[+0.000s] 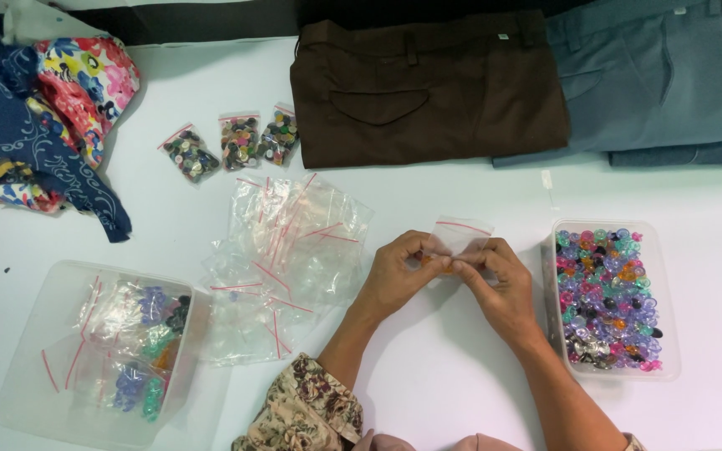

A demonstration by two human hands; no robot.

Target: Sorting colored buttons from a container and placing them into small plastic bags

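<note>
Both hands, left (396,276) and right (501,284), pinch a small clear bag (460,236) mid-table, fingers closed on it. Button tub (610,298) sits near the right edge, loose bags (290,242) left of the hands.

Brown trousers (428,88) lie folded at the table's (444,392) far edge, with blue-grey trousers (653,75) just beside them on the right. Patterned cloths (43,117) are heaped at the far left. Three small bags of dark buttons (231,146) sit in a row near them. A pile of empty clear bags (286,250) lies mid-table. At the near left, a clear tub (85,351) holds filled bags, perhaps of coloured buttons.
</note>
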